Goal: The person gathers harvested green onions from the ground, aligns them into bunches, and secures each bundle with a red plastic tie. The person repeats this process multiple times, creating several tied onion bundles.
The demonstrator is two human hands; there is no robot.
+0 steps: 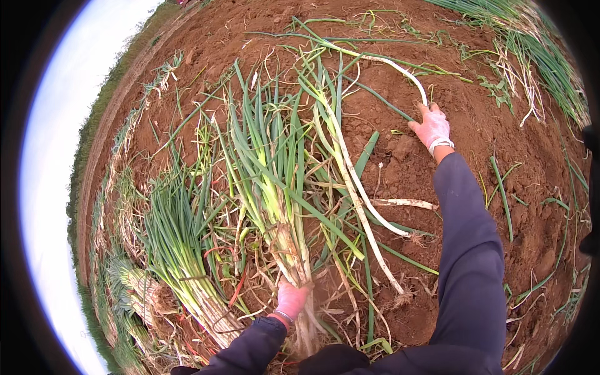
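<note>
My left hand, in a pale pink glove, is wrapped around the white lower stalks of a loose bunch of long green onions. The green leaves of this bunch fan out away from me. At arm's length on the right, my gloved right hand grips the lower end of a single long green onion. Its white shank curves up and left from my fingers, and its root end is hidden by the hand. Between my hands, two loose green onions lie on the soil with roots towards me.
A tied bundle of green onions lies to the left, with more bundles beyond it. Another heap of green onions is at the far right. Loose leaves and a short white stalk litter the reddish-brown soil.
</note>
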